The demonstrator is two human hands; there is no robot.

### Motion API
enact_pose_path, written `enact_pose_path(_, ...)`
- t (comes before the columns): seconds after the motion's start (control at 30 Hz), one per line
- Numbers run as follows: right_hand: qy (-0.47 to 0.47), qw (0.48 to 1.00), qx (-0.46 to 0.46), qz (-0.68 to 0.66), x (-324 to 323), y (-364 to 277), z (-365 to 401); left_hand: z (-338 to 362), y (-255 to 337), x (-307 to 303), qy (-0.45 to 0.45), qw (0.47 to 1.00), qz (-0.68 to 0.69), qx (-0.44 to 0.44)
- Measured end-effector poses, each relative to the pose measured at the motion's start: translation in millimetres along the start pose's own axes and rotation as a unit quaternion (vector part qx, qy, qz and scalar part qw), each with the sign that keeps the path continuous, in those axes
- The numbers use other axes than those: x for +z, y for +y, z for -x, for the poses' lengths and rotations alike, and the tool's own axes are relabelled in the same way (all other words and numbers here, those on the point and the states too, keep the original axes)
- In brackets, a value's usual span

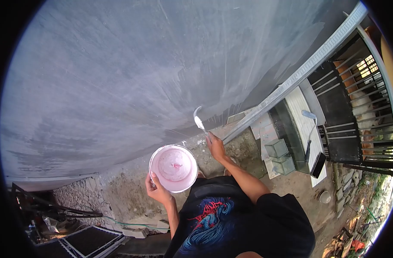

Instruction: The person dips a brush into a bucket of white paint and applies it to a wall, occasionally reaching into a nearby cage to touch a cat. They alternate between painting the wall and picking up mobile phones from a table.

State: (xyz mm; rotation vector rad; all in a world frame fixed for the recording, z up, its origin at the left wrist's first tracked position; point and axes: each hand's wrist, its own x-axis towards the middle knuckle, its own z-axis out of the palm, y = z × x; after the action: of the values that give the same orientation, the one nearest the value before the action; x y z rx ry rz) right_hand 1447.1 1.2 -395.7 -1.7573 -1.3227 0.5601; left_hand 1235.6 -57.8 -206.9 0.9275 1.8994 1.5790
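My left hand (159, 190) grips the rim of a white plastic bucket (188, 182) at its left side, with the thumb over the edge. Inside lies pale pinkish-white paint (164, 161) with a small red-pink patch in it. To the right, my right hand (215, 146) is closed around the handle of a paintbrush (198, 122) whose head is coated white. The brush points at the lower part of a large grey wall (132, 77), close to it; whether it touches cannot be made out. Darker patches and streaks mark the wall.
On the right, a white board (300, 107) carries a paint roller (309, 115) and a black phone (318, 165). Glass blocks (276, 148) stand beside it. A grey pipe (291, 81) slants along the wall's edge. Beyond are metal bars (342, 127). A small white pot (324, 197) sits on the ground.
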Motion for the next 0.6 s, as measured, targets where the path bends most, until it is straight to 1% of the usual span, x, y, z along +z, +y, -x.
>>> enact_pose_path(0.03, -0.004, 1.000, -0.001, -0.004, 1, -6, 1, 5, 2, -1, 0.003, 1.000, 0.010, -0.011)
enact_pose_path(0.07, -0.112, 0.992, -0.060, 0.024, 0, -10, 3, 9, 5, -1, 0.008, 1.000, 0.006, -0.011)
enact_pose_path(0.1, -0.216, 0.968, -0.117, 0.050, -1, -15, 4, 11, 8, -2, 0.002, 1.000, -0.011, -0.006)
enact_pose_path(0.13, -0.224, 0.969, -0.096, 0.048, -1, -17, 1, 13, 11, -4, -0.006, 1.000, -0.026, 0.000)
enact_pose_path(0.17, -0.224, 0.968, -0.099, 0.048, -2, -13, -5, 14, 12, -6, -0.004, 1.000, -0.025, 0.001)
enact_pose_path(0.2, -0.121, 0.991, -0.046, 0.030, -6, -6, -16, 14, 11, -6, 0.001, 1.000, -0.004, -0.003)
enact_pose_path(0.23, -0.017, 1.000, 0.006, 0.010, -11, 4, -26, 13, 10, -8, 0.008, 1.000, 0.017, -0.008)
enact_pose_path(0.3, 0.066, 0.997, -0.003, 0.030, -38, 34, -40, 9, 3, -14, 0.022, 1.000, 0.008, 0.005)
enact_pose_path(0.37, 0.106, 0.985, 0.126, 0.042, -57, 62, -37, 2, 0, -17, 0.024, 1.000, 0.000, 0.014)
enact_pose_path(0.43, 0.247, 0.943, 0.213, 0.071, -74, 85, -34, -2, -1, -19, 0.032, 0.999, 0.014, -0.013)
enact_pose_path(0.5, 0.281, 0.931, 0.224, 0.072, -101, 94, -29, -7, -6, -23, 0.037, 0.999, 0.014, -0.008)
enact_pose_path(0.53, 0.277, 0.932, 0.221, 0.074, -111, 87, -25, -12, -7, -24, 0.035, 0.999, 0.012, 0.004)
enact_pose_path(0.6, 0.161, 0.976, 0.145, 0.027, -137, 52, -14, -20, -8, -21, 0.028, 1.000, 0.003, 0.001)
